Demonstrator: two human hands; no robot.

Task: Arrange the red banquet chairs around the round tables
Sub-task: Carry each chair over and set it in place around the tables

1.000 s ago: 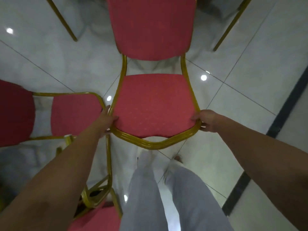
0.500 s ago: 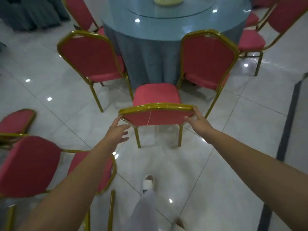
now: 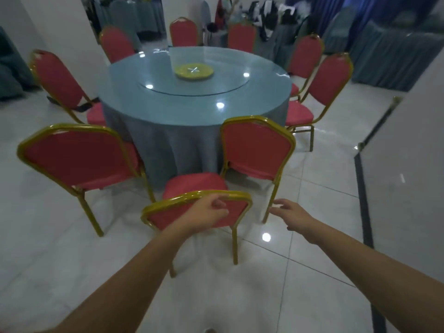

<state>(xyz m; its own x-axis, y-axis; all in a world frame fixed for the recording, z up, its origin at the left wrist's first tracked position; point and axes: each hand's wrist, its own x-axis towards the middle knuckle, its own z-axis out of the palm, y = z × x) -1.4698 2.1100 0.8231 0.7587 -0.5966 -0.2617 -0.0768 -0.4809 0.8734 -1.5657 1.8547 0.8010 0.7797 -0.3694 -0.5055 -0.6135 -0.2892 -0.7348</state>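
Note:
A red banquet chair with a gold frame (image 3: 168, 216) stands on the floor right in front of me, its seat tucked toward the round blue-clothed table (image 3: 168, 109). My left hand (image 3: 206, 211) hovers before the upper right part of its backrest, fingers loosely curled and holding nothing. My right hand (image 3: 292, 213) is off the chair to its right, fingers spread and relaxed. Two more red chairs flank it, one on the left (image 3: 72, 155) and one on the right (image 3: 257, 150). Several others ring the far side of the table.
A glass turntable with a yellow-green plate (image 3: 194, 71) sits in the table's middle. A white wall (image 3: 408, 164) and a dark floor strip (image 3: 362, 200) run along the right. Glossy tile floor lies around me. Covered furniture and bags fill the back of the room.
One second ago I was carrying the chair by its seat frame. Half a second ago it stood at the table, my hands at its backrest. Now both hands have come off.

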